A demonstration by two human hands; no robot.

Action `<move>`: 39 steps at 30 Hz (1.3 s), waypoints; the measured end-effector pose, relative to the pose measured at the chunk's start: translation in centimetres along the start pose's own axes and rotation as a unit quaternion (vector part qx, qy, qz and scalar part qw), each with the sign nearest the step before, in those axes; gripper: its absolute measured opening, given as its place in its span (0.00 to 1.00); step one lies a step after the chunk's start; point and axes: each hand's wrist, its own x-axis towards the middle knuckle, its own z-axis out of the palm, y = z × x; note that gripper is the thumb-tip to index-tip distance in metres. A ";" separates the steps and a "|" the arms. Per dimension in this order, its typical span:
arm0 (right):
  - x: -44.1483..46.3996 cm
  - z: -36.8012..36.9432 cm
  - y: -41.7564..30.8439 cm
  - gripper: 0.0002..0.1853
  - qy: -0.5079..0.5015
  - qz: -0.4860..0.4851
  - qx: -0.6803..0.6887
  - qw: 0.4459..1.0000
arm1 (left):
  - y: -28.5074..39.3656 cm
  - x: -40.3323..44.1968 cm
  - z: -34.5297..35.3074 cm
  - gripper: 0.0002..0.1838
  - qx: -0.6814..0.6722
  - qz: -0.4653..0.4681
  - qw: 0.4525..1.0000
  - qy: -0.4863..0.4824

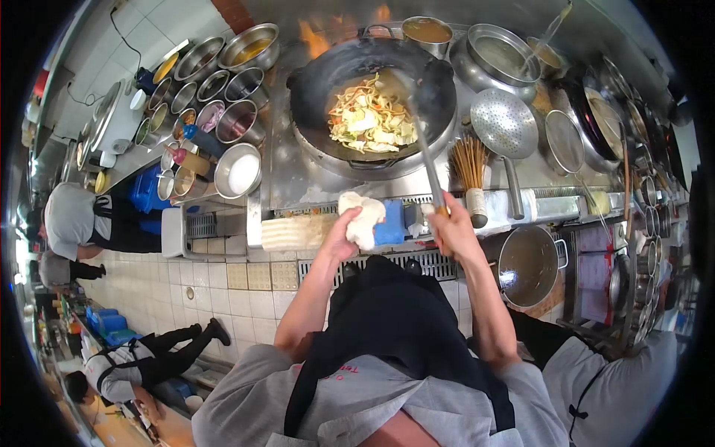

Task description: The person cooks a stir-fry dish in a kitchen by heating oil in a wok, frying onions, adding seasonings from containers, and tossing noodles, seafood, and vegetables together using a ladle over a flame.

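Observation:
My left hand (341,237) grips a bunched white cloth (362,220) in front of the stove's near edge. My right hand (456,229) is closed round the wooden grip of a long-handled metal wok utensil (430,160). Its shaft slants up into the big black wok (313,97); the head is blurred at the wok's right inside, so its shape cannot be told. Stir-fried noodles with cabbage (372,119) lie in the middle of the wok. Beside my right hand stands a bamboo wok brush (469,167), bristles upward.
Flames (316,40) rise behind the wok. A perforated strainer (505,123) lies to the right, near a pot of brown liquid (427,31). Several metal bowls, one with white powder (240,173), crowd the left. A large pot (529,266) stands low right. Co-workers (123,372) are at left and right.

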 end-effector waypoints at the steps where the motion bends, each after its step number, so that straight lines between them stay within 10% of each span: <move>1: -1.7 0.0 -1.0 0.37 -0.013 -0.002 0.023 1.000 | 0.8 0.3 -0.2 0.24 -0.022 -0.008 0.999 -0.027; 9: -8.0 1.5 0.0 0.37 0.107 -0.010 -0.015 0.994 | 5.0 4.7 0.8 0.26 0.023 0.071 0.997 0.017; 13: -10.8 0.1 -1.2 0.37 -0.015 0.056 0.082 0.995 | 6.3 8.2 3.2 0.23 0.004 0.015 0.996 0.092; 18: -14.1 -0.8 -1.5 0.36 0.044 -0.001 -0.144 0.989 | 4.6 12.0 2.7 0.07 -0.071 0.025 0.990 0.122; 23: -16.3 -2.6 -7.0 0.34 -0.017 0.124 -0.159 0.979 | 3.1 2.9 7.9 0.04 -0.070 0.046 0.984 0.160; 30: -8.1 -1.7 -3.9 0.31 0.041 -0.087 -0.368 0.925 | 0.3 4.7 3.3 0.05 -0.031 0.103 0.988 0.108; 39: -10.3 -2.9 -9.2 0.31 -0.022 0.036 -0.299 0.953 | 2.5 1.2 7.2 0.02 -0.109 0.063 0.985 0.119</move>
